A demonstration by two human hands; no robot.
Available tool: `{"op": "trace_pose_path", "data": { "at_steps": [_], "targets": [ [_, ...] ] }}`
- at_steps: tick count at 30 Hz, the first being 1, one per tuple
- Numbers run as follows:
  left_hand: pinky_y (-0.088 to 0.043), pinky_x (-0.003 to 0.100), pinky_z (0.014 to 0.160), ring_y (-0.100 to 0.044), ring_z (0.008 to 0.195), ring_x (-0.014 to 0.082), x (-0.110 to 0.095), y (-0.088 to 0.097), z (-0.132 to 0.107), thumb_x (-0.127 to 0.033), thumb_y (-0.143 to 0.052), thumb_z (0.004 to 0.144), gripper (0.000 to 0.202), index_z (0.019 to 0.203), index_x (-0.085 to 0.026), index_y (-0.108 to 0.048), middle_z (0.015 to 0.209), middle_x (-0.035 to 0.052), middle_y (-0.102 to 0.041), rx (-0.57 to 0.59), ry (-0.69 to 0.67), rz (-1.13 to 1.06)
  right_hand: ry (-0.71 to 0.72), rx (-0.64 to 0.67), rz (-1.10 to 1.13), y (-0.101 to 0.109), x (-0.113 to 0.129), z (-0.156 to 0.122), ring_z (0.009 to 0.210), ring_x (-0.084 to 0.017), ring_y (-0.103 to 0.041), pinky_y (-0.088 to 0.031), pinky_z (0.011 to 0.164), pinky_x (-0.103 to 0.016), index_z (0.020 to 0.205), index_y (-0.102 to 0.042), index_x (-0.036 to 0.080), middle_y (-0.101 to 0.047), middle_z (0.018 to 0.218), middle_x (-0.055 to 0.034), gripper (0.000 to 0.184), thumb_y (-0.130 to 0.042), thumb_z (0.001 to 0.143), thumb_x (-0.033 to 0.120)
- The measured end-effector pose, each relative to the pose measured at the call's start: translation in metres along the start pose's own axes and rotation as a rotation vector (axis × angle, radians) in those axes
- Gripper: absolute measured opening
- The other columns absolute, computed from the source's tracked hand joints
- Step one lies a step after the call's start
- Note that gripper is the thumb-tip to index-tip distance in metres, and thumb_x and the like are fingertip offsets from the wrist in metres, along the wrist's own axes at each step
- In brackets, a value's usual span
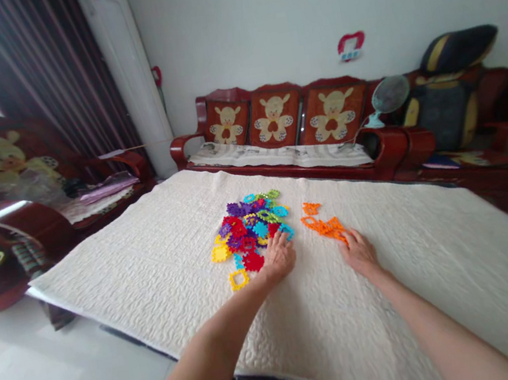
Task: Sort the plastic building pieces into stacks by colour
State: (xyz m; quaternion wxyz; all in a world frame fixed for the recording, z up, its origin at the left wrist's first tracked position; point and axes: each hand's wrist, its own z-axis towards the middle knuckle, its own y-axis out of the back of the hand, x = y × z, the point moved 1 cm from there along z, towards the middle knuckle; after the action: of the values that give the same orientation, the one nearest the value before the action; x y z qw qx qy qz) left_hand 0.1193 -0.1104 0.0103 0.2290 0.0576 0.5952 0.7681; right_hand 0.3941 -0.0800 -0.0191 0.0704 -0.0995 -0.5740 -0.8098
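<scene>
Apparently two hands (281, 254) (360, 254) touch two piles of pieces (260, 229) (328, 228), one orange.

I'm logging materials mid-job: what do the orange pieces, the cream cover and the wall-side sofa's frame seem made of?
Orange pieces: probably plastic; bright, even colour and notched edges, gloss hard to tell.
Cream cover: quilted fabric, matte, with a puckered surface; fibre unclear.
Sofa frame: likely wood, glossy lacquer or varnish, going by its red-brown colour and highlights.

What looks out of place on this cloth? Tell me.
Nothing clearly stands out. On the cream cloth, mixed-colour pieces lie jumbled by the left hand, orange pieces apart by the right hand; no damage shows.
</scene>
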Motion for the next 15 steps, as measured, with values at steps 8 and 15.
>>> {"op": "trace_pose_path", "data": {
  "at_steps": [8, 15],
  "targets": [
    [-0.037, 0.054, 0.112, -0.041, 0.136, 0.0328, 0.003, -0.002, -0.006, -0.022, -0.046, 0.092, 0.032, 0.112, -0.016, -0.071, 0.14, 0.0142, -0.055, -0.101, 0.063, -0.03, 0.052, -0.14, 0.066, 0.002, 0.004, -0.021, 0.116, -0.028, -0.057, -0.046, 0.1, -0.045, 0.119, -0.067, 0.018, -0.057, 0.133, -0.0148, 0.04, -0.041, 0.091, 0.033],
    [-0.038, 0.052, 0.11, -0.045, 0.134, 0.0316, 0.004, 0.004, -0.011, -0.017, -0.046, 0.09, 0.036, 0.116, -0.02, -0.07, 0.133, 0.0119, -0.061, -0.161, 0.071, -0.048, 0.096, -0.285, 0.218, 0.009, 0.006, -0.027, 0.11, -0.028, -0.058, -0.048, 0.096, -0.042, 0.121, -0.058, 0.013, -0.063, 0.118, -0.0175, 0.045, -0.052, 0.079, 0.027]
  ]
}}
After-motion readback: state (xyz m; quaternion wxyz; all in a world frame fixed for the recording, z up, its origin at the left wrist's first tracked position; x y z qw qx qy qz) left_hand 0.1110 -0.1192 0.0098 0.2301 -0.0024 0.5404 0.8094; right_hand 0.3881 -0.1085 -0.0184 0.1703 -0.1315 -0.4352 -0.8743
